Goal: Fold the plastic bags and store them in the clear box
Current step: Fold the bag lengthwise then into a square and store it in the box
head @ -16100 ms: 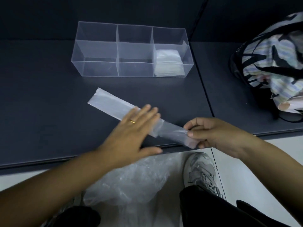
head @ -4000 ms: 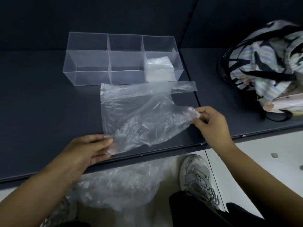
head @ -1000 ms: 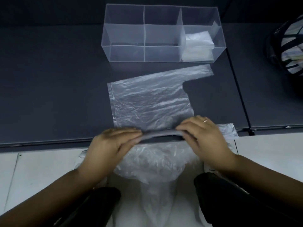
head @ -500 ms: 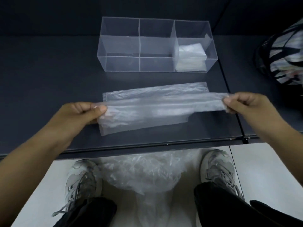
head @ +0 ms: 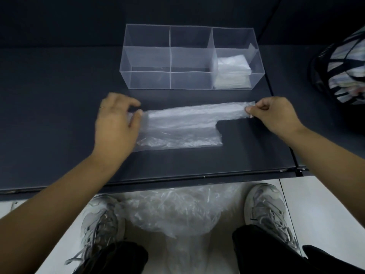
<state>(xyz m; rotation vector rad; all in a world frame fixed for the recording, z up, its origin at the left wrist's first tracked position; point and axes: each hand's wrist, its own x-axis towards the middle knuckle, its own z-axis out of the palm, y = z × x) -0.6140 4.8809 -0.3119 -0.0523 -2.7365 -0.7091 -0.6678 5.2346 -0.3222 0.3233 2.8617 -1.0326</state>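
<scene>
One long fold is newly laid: the bag (head: 181, 125), held up half a second ago, now lies on the worktop (head: 59, 115). Left hand (head: 116, 123) rests loosely open on its 9 o'clock end; right hand (head: 276, 113) pinches the 3 o'clock tip. More folds remain before the clear box (head: 169, 80) at 12 o'clock.

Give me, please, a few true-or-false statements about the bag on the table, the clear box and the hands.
1. The plastic bag lies on the table in front of the clear box. True.
2. Folded bags sit in the box's left compartment. False: the right one.
3. The right hand pinches the bag's right end. True.
4. The left hand reaches into the box. False: it is at the bag's left end.
</scene>
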